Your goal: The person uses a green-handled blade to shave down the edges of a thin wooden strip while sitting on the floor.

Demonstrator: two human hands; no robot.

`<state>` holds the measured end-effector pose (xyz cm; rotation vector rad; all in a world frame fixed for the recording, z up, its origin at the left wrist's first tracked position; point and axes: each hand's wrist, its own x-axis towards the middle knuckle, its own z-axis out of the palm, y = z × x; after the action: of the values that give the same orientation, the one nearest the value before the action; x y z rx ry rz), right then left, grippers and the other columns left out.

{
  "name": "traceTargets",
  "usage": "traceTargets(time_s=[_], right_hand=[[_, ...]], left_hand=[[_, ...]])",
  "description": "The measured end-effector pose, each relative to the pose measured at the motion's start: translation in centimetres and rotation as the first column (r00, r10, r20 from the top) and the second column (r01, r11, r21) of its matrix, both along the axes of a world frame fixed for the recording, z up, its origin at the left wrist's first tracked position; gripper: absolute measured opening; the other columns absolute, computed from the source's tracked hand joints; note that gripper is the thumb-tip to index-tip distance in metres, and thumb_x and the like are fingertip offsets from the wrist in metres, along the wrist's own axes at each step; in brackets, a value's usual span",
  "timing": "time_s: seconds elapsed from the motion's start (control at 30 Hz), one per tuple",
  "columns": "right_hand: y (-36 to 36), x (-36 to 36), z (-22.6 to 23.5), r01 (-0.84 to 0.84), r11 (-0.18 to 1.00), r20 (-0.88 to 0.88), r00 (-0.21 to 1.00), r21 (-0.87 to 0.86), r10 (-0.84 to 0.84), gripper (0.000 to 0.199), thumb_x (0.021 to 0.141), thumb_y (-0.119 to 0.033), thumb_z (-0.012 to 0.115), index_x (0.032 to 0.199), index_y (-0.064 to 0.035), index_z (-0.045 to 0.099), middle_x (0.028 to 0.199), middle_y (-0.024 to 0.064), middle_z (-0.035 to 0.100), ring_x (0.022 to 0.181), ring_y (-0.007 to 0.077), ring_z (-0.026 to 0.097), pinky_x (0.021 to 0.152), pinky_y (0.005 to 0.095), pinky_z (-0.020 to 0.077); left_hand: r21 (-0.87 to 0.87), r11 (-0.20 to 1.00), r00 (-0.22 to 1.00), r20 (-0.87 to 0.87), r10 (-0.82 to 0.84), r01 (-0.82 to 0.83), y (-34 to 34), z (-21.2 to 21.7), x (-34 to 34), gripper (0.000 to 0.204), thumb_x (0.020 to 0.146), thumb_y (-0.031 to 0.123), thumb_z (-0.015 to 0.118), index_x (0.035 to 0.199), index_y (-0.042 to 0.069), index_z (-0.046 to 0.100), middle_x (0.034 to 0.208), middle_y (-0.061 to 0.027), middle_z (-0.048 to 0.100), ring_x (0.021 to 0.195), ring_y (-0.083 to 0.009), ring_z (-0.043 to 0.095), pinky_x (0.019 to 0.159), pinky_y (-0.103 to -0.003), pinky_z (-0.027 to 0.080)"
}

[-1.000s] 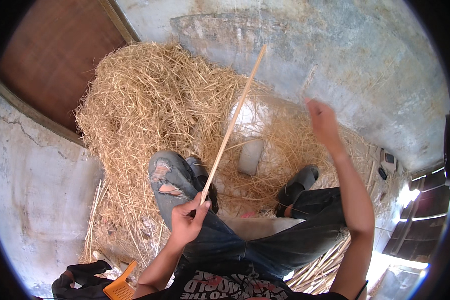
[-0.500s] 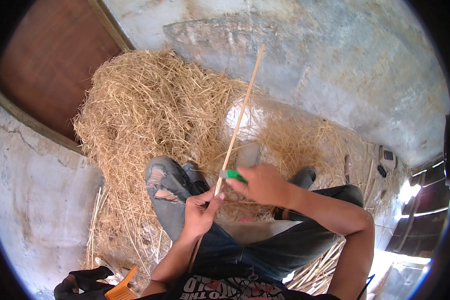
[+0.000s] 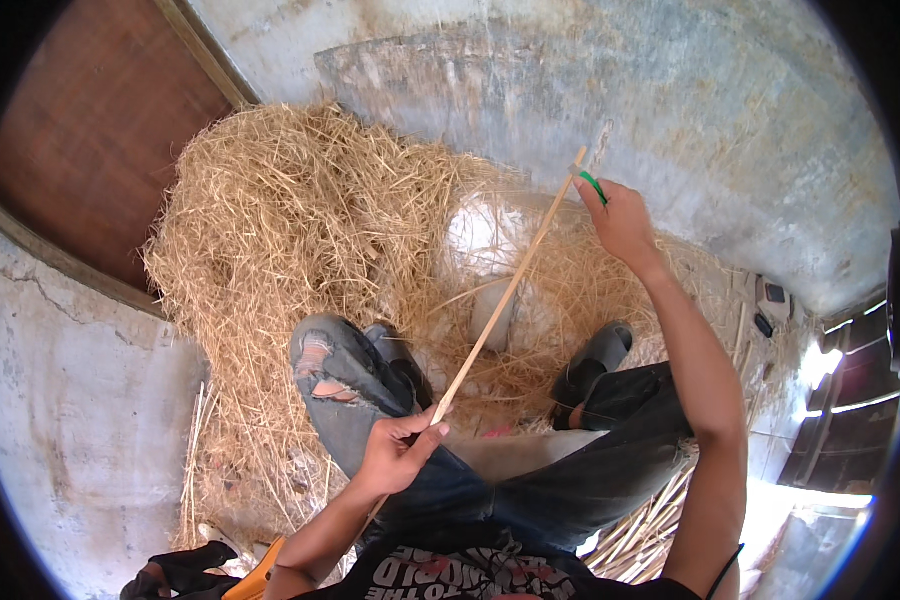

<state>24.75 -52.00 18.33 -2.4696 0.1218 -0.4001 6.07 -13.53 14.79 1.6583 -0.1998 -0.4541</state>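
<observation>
L hand (image 3: pixel 400 455) pinches a slim wooden strip (image 3: pixel 507 290) partway along, apparently to steady it, the strip slanting away over loose straw (image 3: pixel 580 285); R hand (image 3: pixel 620 222) grips a green-handled knife (image 3: pixel 592 185), blade nr the strip's far tip, arm outstretched, prob. for reach.

A loose heap of straw-coloured strands (image 3: pixel 290 220) banks up against a brown panel (image 3: pixel 90 140).
The panel sits in a wooden frame (image 3: pixel 207 50) between a cracked pale wall (image 3: pixel 80 440) and a stained grey wall (image 3: pixel 690 90). Strands spread across the floor (image 3: pixel 765 368), partly covering a white patch (image 3: pixel 485 238) and a grey block (image 3: pixel 492 312). Near the floor's right edge, by the grey wall's foot, two small dark objects (image 3: pixel 764 325) lie close together; light shows through gaps in dark boarding (image 3: pixel 850 400) beyond. Toward the floor's near left corner are black cloth (image 3: pixel 198 572) and an orange piece (image 3: pixel 259 576).
</observation>
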Motion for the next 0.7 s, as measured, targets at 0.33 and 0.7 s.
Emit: traceTargets(time_s=[0.33,0.7], right_hand=[[11.2,-7.2,0.6,-0.498,0.862,-0.081,0.859,0.096,0.506,0.044,0.103,-0.047,0.053,0.1,-0.0067,0.071,0.067,0.0192,0.065,0.06,0.0366,0.064,0.059,0.047,0.0505],[13.5,-9.5,-2.8,-0.594,0.799,-0.038,0.804,-0.096,0.593,0.046,0.097,-0.05,0.061,0.082,-0.0064,0.064,0.058,0.0196,0.061,0.054,0.0414,0.063,0.05,0.0512,0.0485]], left_hand=[[-0.087,0.992,0.986,-0.145,0.08,-0.093,-0.2,0.6,1.9,0.032,0.105,0.016,0.06,0.131,-0.002,0.065,0.063,0.005,0.046,0.052,-0.0033,0.039,0.047,-0.022,0.031],[-0.128,0.978,0.972,-0.187,0.139,-0.164,-2.4,0.7,3.3,0.031,0.106,0.016,0.058,0.129,-0.004,0.065,0.06,0.0057,0.045,0.049,-0.0035,0.035,0.046,-0.022,0.028]])
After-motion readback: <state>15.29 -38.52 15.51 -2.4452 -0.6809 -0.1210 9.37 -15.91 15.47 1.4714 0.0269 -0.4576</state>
